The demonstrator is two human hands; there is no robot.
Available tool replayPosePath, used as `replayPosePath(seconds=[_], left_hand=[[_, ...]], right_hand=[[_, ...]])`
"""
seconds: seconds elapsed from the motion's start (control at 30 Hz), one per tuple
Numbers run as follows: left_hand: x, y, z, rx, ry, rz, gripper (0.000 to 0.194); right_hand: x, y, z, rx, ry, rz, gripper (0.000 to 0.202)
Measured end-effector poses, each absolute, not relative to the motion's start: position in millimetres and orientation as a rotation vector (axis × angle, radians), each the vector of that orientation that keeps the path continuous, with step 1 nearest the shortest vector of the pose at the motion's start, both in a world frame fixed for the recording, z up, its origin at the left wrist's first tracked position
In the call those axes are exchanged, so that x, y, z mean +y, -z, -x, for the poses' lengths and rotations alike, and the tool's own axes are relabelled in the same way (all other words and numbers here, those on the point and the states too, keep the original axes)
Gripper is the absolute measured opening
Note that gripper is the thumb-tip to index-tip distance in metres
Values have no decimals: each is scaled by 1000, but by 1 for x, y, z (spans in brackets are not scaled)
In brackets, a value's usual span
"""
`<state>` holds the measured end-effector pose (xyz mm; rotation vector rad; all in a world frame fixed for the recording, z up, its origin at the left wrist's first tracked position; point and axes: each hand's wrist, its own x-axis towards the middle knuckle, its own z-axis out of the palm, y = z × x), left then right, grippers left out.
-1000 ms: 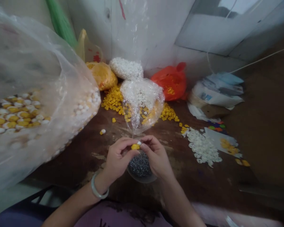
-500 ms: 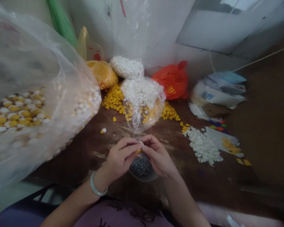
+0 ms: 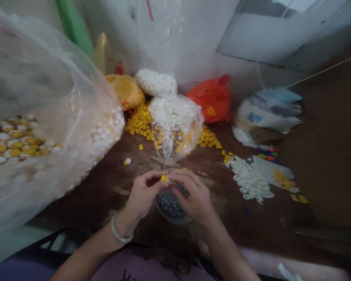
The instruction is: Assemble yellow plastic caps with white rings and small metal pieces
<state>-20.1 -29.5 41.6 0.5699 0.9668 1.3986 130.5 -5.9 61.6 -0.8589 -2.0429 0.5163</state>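
Note:
Between the fingertips of my left hand (image 3: 143, 193) is a small yellow plastic piece (image 3: 164, 178). My right hand (image 3: 194, 195) meets it from the other side, its thumb and fingers pinched on a small whitish part (image 3: 169, 181) that touches the yellow one. Both hands are closed and hover over a clear round bowl (image 3: 183, 221) of tiny dark grey metallic bits. Fingers hide much of the two small parts, so I cannot tell whether they are joined. Beyond the hands lies a clear plastic bag (image 3: 175, 117) with white pieces in it.
A large clear bag (image 3: 93, 97) of white-and-yellow pieces bulges at left. Yellow pieces (image 3: 139, 121) are heaped behind, near an orange-yellow bag (image 3: 125, 91) and a red bag (image 3: 212, 101). White flat pieces (image 3: 248, 177) spread at right. One white-and-yellow piece (image 3: 127, 161) lies alone.
The small part between my fingertips has shifted slightly left and turned, showing more yellow and less white. My right hand has moved left, covering more of the bowl.

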Motion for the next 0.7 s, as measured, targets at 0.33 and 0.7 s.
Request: replayPosePath(seconds=[0.33, 0.7], left_hand=[[-32, -40, 23, 944, -1353, -513, 26], [-33, -43, 33, 1068, -1565, -1183, 23]], right_hand=[[-5, -61, -130, -2060, -431, 796, 10], [-9, -54, -126, -2036, -333, 756, 16]])
